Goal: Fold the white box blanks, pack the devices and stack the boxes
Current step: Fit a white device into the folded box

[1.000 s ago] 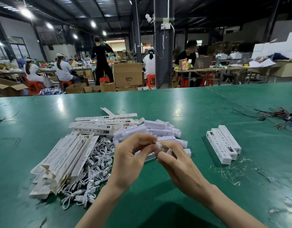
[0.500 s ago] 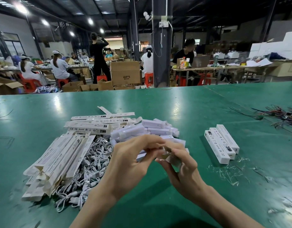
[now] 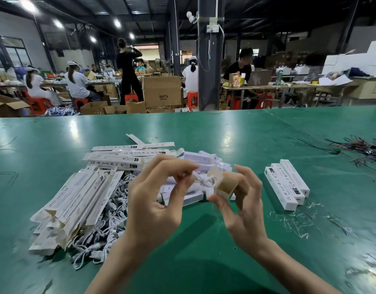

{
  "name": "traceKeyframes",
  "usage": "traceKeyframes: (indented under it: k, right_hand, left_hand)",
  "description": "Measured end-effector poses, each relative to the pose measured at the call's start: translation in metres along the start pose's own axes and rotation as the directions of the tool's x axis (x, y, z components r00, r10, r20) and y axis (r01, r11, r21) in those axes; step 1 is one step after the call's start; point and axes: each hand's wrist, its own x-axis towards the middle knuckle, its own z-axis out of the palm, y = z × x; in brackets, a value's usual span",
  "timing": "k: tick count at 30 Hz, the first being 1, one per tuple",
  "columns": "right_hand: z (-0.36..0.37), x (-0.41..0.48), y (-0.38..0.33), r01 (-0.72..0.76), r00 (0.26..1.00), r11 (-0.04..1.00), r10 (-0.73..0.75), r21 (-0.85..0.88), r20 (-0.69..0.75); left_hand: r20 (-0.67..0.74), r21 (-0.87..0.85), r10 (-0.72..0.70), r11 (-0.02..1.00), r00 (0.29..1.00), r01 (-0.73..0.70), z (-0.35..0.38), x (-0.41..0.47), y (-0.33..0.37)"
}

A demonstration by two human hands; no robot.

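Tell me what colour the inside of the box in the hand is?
Tan-brown inside the box, white outside; the head view shows it.

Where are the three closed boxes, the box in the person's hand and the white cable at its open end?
closed boxes (image 3: 287,183): head view, top of the middle box.
held box (image 3: 227,184): head view, brown inside of its open flap.
white cable (image 3: 205,183): head view, loop at the box mouth.

Three closed boxes (image 3: 287,184) are laid on the counter (image 3: 204,132); one open box (image 3: 226,185) and one cable (image 3: 206,181) are held.
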Motion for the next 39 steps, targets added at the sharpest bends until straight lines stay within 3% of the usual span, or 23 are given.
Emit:
traceKeyframes:
  k: [5, 9, 12, 17, 21, 31, 39]
  right_hand:
    - [0.002, 0.000, -0.008, 0.066, 0.998, 0.982, -0.063, -0.179, 0.022]
    - [0.005, -0.004, -0.008, 0.083, 0.987, 0.990, -0.066, -0.115, 0.146]
    - [0.007, -0.009, -0.005, -0.018, 0.969, 1.000, 0.020, -0.011, 0.245]
    - [0.007, -0.014, -0.001, -0.095, 0.949, 0.995, 0.082, 0.031, 0.304]
    - [0.009, -0.014, -0.004, -0.082, 0.955, 0.997, 0.077, 0.005, 0.288]
    - [0.010, -0.011, -0.003, -0.038, 0.949, 0.997, 0.056, -0.065, 0.310]
    - [0.006, -0.009, 0.001, -0.099, 0.930, 0.990, 0.128, -0.098, 0.345]
  left_hand:
    - [-0.120, 0.037, 0.093, 0.995, 0.988, -0.089, 0.003, -0.005, 0.002]
    - [-0.248, 0.011, 0.108, 0.994, 0.963, -0.108, 0.004, -0.007, 0.003]
    - [-0.272, -0.102, 0.096, 0.986, 0.957, -0.128, 0.008, -0.008, 0.007]
    - [-0.139, -0.103, 0.114, 0.986, 0.984, -0.129, 0.011, -0.015, 0.009]
    - [0.050, 0.007, 0.084, 0.996, 0.995, -0.084, 0.007, -0.015, 0.004]
    - [0.323, 0.179, 0.063, 0.976, 0.944, -0.127, 0.009, -0.011, 0.002]
    - [0.279, 0.309, -0.075, 0.951, 0.957, -0.015, 0.008, -0.007, -0.003]
